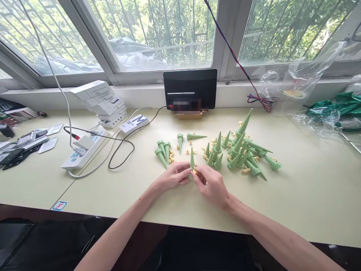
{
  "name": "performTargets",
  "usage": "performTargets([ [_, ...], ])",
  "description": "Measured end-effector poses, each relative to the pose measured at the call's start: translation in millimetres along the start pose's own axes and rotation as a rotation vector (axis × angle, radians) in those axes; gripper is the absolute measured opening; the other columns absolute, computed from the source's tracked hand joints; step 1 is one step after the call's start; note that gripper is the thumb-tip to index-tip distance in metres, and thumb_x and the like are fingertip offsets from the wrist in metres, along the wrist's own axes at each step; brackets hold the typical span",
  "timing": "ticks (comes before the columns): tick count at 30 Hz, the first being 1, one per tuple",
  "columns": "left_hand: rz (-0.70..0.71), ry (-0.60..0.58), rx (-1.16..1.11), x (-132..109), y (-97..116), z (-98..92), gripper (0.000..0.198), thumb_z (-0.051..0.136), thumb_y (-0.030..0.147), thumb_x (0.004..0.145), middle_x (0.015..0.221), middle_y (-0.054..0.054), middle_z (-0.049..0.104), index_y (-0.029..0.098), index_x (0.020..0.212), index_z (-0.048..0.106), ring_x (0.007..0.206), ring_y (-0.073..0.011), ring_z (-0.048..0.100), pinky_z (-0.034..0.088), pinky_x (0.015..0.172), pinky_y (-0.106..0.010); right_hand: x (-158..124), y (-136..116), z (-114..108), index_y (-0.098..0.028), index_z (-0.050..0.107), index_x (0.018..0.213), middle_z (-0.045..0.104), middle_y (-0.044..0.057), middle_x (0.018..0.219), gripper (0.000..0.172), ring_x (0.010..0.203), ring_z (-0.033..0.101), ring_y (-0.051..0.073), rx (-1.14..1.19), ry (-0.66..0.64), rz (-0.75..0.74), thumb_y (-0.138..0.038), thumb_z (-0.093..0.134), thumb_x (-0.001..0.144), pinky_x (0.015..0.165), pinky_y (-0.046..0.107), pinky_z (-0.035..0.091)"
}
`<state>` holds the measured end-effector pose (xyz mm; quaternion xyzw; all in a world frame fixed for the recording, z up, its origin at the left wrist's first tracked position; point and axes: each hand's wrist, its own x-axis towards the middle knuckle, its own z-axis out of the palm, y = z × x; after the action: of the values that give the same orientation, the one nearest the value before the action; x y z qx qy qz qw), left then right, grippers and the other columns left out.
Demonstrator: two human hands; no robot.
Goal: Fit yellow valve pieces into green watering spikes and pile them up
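My left hand [174, 176] is closed around the base of a green plastic cone spike [192, 159], which points up and away from me. My right hand [209, 183] pinches a small yellow piece [194, 172] against the cone's base. Both hands meet over the pale table [304, 195], near its front middle. Just beyond them to the right lies a heap of several green cones [241, 153] with small yellow pieces scattered among them. A smaller group of green cones [164, 150] lies to the left of the held one.
A dark tablet [190, 87] stands on a wooden holder at the windowsill. A white power strip [84, 150] with cables, stacked white boxes [100, 101] and a small carton [134, 124] lie at left. Clear plastic bags [303, 81] and green material [337, 107] sit at right.
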<state>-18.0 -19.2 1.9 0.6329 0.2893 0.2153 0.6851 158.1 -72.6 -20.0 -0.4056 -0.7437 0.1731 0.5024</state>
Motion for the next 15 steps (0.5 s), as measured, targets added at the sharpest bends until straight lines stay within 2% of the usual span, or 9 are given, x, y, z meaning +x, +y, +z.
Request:
performTargets([
  [5, 0.006, -0.011, 0.001, -0.1, 1.8, 0.4, 0.037, 0.05, 0.042, 0.095, 0.075, 0.0, 0.047, 0.012, 0.112, 0.063, 0.051, -0.0049, 0.029, 0.02, 0.047, -0.022, -0.5, 0.0, 0.5, -0.019, 0.054, 0.085, 0.049, 0.0, 0.07, 0.012, 0.058, 0.047, 0.012, -0.018, 0.0, -0.016, -0.014, 0.05, 0.095, 0.056, 0.025, 0.04],
  [15, 0.001, -0.007, 0.0, -0.3, 1.7, 0.9, 0.039, 0.052, 0.044, 0.094, 0.079, -0.002, 0.052, 0.012, 0.112, 0.063, 0.051, -0.0049, 0.032, 0.023, 0.046, -0.022, 0.5, 0.0, 0.5, -0.02, 0.055, 0.086, 0.052, 0.001, 0.071, 0.012, 0.06, 0.05, 0.013, -0.006, -0.006, -0.006, -0.016, 0.05, 0.096, 0.055, 0.025, 0.043],
])
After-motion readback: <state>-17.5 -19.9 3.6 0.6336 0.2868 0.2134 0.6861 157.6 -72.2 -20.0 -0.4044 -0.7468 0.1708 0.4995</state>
